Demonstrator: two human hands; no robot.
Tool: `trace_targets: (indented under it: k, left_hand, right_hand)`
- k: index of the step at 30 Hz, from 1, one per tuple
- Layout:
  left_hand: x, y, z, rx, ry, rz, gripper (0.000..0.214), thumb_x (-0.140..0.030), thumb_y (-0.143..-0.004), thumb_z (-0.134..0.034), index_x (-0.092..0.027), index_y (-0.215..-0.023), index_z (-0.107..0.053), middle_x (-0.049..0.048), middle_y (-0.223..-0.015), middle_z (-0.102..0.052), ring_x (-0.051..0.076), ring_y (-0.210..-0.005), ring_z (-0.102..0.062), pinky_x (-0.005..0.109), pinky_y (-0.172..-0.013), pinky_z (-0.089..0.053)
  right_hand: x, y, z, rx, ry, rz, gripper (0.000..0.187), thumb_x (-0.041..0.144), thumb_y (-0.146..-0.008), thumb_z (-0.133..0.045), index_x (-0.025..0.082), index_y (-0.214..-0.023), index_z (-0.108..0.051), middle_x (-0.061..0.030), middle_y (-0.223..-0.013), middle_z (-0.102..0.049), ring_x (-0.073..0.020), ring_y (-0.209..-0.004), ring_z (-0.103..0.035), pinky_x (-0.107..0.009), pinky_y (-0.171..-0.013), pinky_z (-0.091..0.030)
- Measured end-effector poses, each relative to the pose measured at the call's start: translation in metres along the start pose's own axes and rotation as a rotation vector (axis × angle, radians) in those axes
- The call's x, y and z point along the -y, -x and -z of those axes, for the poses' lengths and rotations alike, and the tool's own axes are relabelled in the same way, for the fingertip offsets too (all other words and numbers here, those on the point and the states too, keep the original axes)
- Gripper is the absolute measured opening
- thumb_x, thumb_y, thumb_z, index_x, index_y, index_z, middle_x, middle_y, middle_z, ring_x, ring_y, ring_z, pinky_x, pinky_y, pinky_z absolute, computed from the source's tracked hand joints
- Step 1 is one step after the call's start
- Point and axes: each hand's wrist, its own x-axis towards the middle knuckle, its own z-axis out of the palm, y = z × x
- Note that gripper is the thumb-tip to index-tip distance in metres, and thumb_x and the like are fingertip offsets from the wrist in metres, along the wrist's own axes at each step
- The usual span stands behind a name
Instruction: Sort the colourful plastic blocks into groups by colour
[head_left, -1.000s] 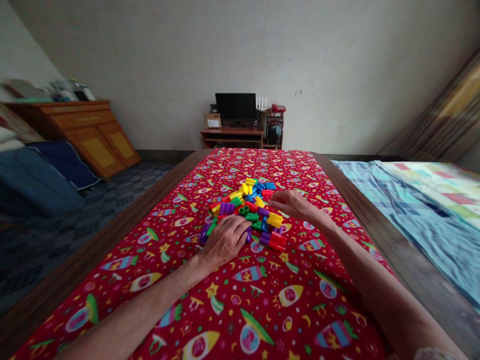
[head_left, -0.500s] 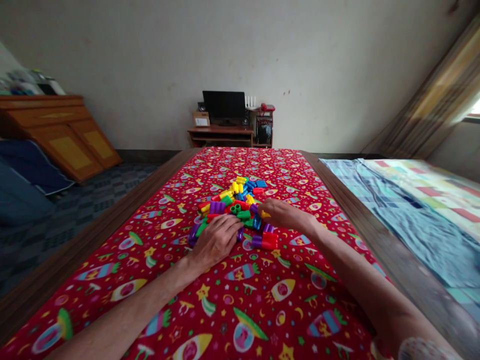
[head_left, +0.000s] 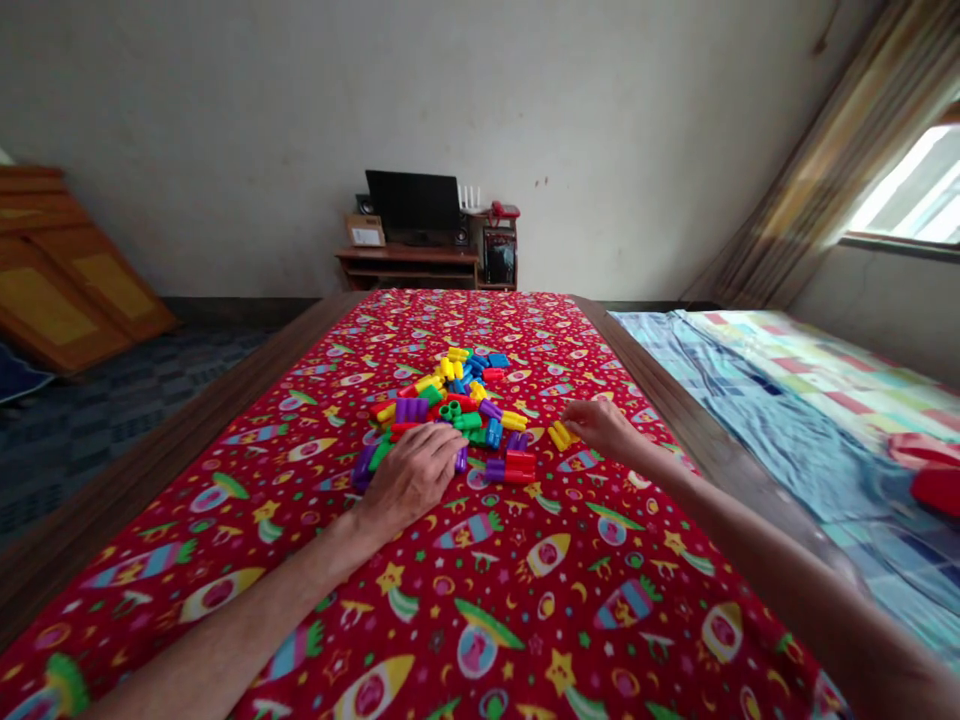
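To the right of the pile, my right hand [head_left: 602,428] pinches a yellow toy block [head_left: 560,436] with rounded tube-like sides, at the tablecloth. My left hand [head_left: 417,470] lies palm down over the near side of the pile, its fingers stretched out and covering some of the pieces. A purple block [head_left: 461,460] peeks out by its fingertips. Around them are a joined purple and red block [head_left: 511,467], a green block [head_left: 450,411], a blue block [head_left: 493,433] and another yellow block [head_left: 514,421]. What lies under the left palm is hidden.
A red patterned tablecloth [head_left: 487,560] covers the long wooden table [head_left: 675,440]. Beyond its far end stands a desk [head_left: 409,256] with a monitor [head_left: 414,205]. On the right is a bed [head_left: 772,400]; a wooden cabinet [head_left: 71,270] stands at the left.
My right hand has moved right, away from the pile, with the yellow block. My left hand stays on the pile. The view has turned slightly to the right.
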Motion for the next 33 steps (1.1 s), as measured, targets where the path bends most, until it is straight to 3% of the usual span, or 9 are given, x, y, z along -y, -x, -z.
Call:
trace_targets:
  k: [3,5,10,14,18,21,24,29,33]
  left_hand:
    - [0.001,0.0,0.0,0.002,-0.005,-0.001,0.026,-0.014,-0.094,-0.043,-0.014,-0.106,-0.066,0.01,-0.106,-0.071,0.024,-0.102,-0.063,0.04,-0.093,-0.05]
    - [0.001,0.001,0.0,0.011,-0.003,0.003,0.026,-0.014,-0.094,-0.043,-0.014,-0.107,-0.065,0.0102,-0.107,-0.07,0.024,-0.103,-0.062,0.041,-0.093,-0.05]
    - [0.001,0.001,-0.001,0.023,-0.009,0.006,0.026,-0.014,-0.094,-0.043,-0.014,-0.107,-0.065,0.0103,-0.108,-0.07,0.024,-0.103,-0.062,0.04,-0.093,-0.05]
    - [0.001,0.001,0.0,0.021,-0.002,0.012,0.027,-0.015,-0.094,-0.042,-0.015,-0.108,-0.065,0.0097,-0.108,-0.07,0.023,-0.104,-0.063,0.04,-0.093,-0.05]
    - [0.0,0.0,0.001,0.014,0.007,0.022,0.028,-0.014,-0.094,-0.042,-0.016,-0.106,-0.066,0.0095,-0.106,-0.071,0.023,-0.102,-0.063,0.04,-0.092,-0.051]
    - [-0.001,0.0,0.001,0.011,0.017,0.025,0.028,-0.015,-0.094,-0.041,-0.016,-0.105,-0.068,0.0096,-0.106,-0.071,0.023,-0.102,-0.063,0.04,-0.091,-0.051]
    - [-0.001,-0.001,0.002,0.0,0.032,0.032,0.03,-0.015,-0.094,-0.042,-0.016,-0.106,-0.069,0.0097,-0.104,-0.071,0.024,-0.102,-0.064,0.041,-0.091,-0.052]
    - [-0.001,0.001,0.0,0.007,0.024,0.036,0.029,-0.015,-0.094,-0.042,-0.016,-0.107,-0.068,0.0096,-0.106,-0.071,0.023,-0.102,-0.064,0.04,-0.092,-0.051]
    - [0.0,0.002,-0.002,0.011,0.022,0.035,0.029,-0.015,-0.094,-0.042,-0.016,-0.108,-0.068,0.0097,-0.107,-0.071,0.024,-0.104,-0.063,0.04,-0.092,-0.051]
  right_hand:
    - [0.0,0.008,0.0,-0.088,0.11,0.06,0.015,0.018,-0.081,-0.056,0.018,-0.083,-0.071,-0.0056,-0.071,-0.069,-0.0165,-0.066,-0.06,-0.028,-0.066,-0.043]
    - [0.005,0.008,0.004,-0.06,0.069,0.125,0.017,0.02,-0.083,-0.055,0.019,-0.09,-0.071,-0.0074,-0.081,-0.071,-0.0186,-0.075,-0.063,-0.03,-0.072,-0.046]
    - [0.016,0.002,0.002,0.278,0.003,0.386,0.024,0.009,-0.08,-0.058,0.021,-0.095,-0.071,-0.0082,-0.099,-0.071,-0.0196,-0.091,-0.064,-0.032,-0.083,-0.048]
    - [0.013,0.001,-0.005,0.257,0.023,0.327,0.026,0.005,-0.083,-0.054,0.019,-0.094,-0.072,-0.0073,-0.092,-0.072,-0.0176,-0.083,-0.065,-0.03,-0.078,-0.048]
    - [0.012,-0.005,0.009,0.351,-0.009,0.319,0.026,0.018,-0.078,-0.069,0.026,-0.103,-0.073,-0.0042,-0.097,-0.073,-0.0188,-0.087,-0.066,-0.029,-0.077,-0.048]
    - [0.021,-0.02,0.016,0.302,0.018,0.303,0.024,0.024,-0.085,-0.063,0.025,-0.106,-0.072,-0.0051,-0.093,-0.074,-0.0185,-0.081,-0.066,-0.028,-0.071,-0.047]
    - [0.034,-0.042,0.002,0.187,0.089,0.318,0.023,0.022,-0.088,-0.057,0.02,-0.106,-0.072,-0.0069,-0.086,-0.073,-0.0175,-0.074,-0.065,-0.027,-0.067,-0.044]
    - [0.045,-0.061,-0.031,0.288,0.117,0.409,0.02,0.012,-0.081,-0.06,0.019,-0.096,-0.072,-0.0038,-0.077,-0.07,-0.0144,-0.068,-0.06,-0.024,-0.062,-0.041]
    - [0.033,-0.055,-0.017,0.19,0.149,0.355,0.028,0.009,-0.077,-0.056,0.017,-0.1,-0.07,-0.0044,-0.08,-0.069,-0.0137,-0.068,-0.057,-0.024,-0.065,-0.04]
